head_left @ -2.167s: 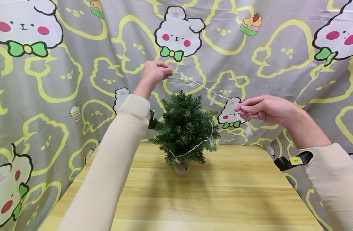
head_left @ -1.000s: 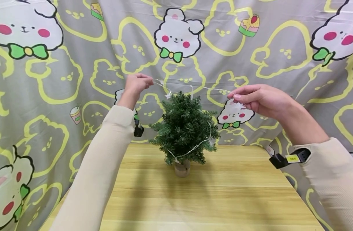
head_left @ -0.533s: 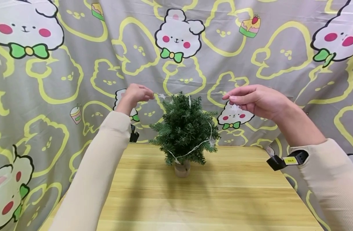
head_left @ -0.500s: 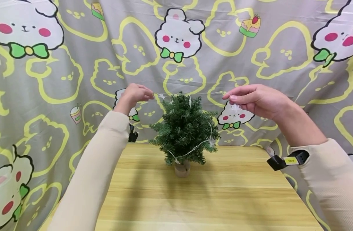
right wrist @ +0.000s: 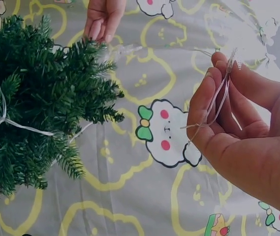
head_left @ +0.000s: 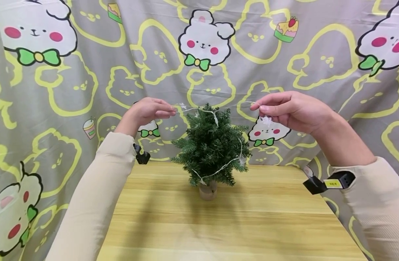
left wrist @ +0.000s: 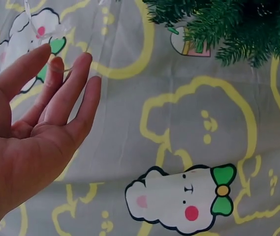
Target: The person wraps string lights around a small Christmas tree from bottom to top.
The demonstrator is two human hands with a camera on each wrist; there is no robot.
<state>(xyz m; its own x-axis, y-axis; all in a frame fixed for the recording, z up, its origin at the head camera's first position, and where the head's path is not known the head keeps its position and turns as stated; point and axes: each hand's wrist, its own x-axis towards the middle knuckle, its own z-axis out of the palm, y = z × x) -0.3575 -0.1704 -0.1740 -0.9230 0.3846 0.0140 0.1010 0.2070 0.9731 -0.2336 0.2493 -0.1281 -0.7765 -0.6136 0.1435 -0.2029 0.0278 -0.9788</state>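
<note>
A small green artificial Christmas tree [head_left: 212, 145] stands upright on a short wooden base [head_left: 208, 191]. A thin string of star-shaped fairy lights [head_left: 216, 117] lies across its top, and a lower length [head_left: 223, 167] of the string crosses the front branches. My left hand [head_left: 150, 110] is at the left of the treetop, fingers mostly straight, a star light near the fingertips; in the left wrist view, thumb and fingers of the left hand [left wrist: 36, 118] stand apart. To the right, my right hand [right wrist: 248, 118] pinches the wire between thumb and fingers, with a star light [head_left: 266, 120] hanging below.
The tree stands near the back of a wooden table [head_left: 219, 224]. A grey curtain [head_left: 167, 43] with cartoon prints hangs close behind and at both sides. Black wrist cameras [head_left: 330, 182] are worn at both cuffs.
My left hand has moved left and down from above the tree, its fingers now straighter. The stretched string has come down onto the treetop. My right hand has moved slightly left and up, still pinching.
</note>
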